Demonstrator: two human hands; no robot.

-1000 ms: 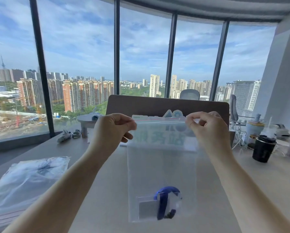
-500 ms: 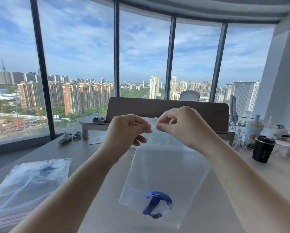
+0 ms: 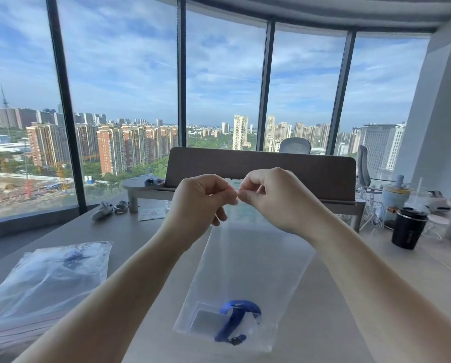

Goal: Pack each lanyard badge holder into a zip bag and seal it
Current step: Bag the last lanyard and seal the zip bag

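A clear zip bag (image 3: 255,260) hangs in the air above the table, held up by its top edge. My left hand (image 3: 201,203) and my right hand (image 3: 274,199) both pinch that top strip, fingertips almost touching at its middle. At the bottom of the bag lies a badge holder (image 3: 206,322) with a blue lanyard (image 3: 236,319) coiled beside it. The bag's mouth is hidden between my fingers, so I cannot tell how much of the zip is closed.
A pile of clear plastic bags (image 3: 43,276) with blue lanyards inside lies at the left of the table (image 3: 376,297). A black cup (image 3: 407,229) stands at the right. A wooden divider (image 3: 261,169) and a small stand (image 3: 140,184) sit behind my hands.
My hands have come together from the bag's two top corners to its middle. The bag swung and tilted, then hangs straighter again.
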